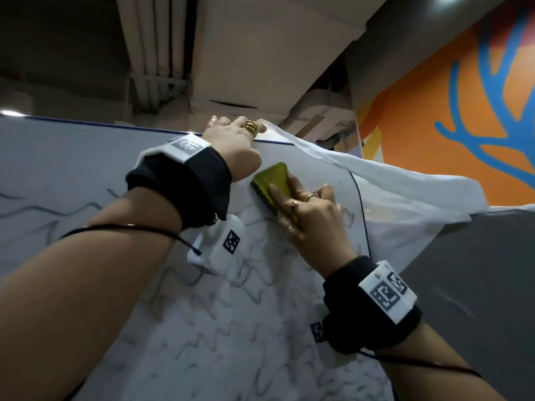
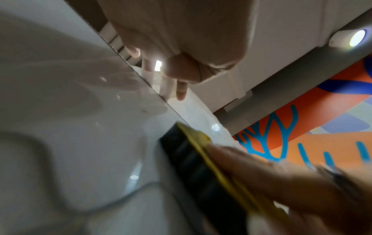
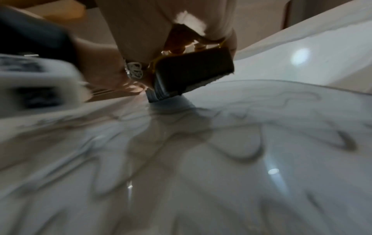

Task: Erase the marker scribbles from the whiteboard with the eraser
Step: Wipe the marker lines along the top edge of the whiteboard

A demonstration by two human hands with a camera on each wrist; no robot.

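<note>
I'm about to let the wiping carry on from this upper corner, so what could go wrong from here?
1. The white cloth drapes over the whiteboard top edge right beside the eraser; a wide stroke could snag it or drag it down.
2. The left hand grips the top edge close above the eraser, so an upward stroke by the right hand may bump it.
3. Many scribbles lie lower down; staying in this corner would likely miss them.

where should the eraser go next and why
Probably down the board: the right hand presses the eraser near the whiteboard's top edge, where the left hand grips it, and the grey scribbles lie mostly below, unerased.
</note>
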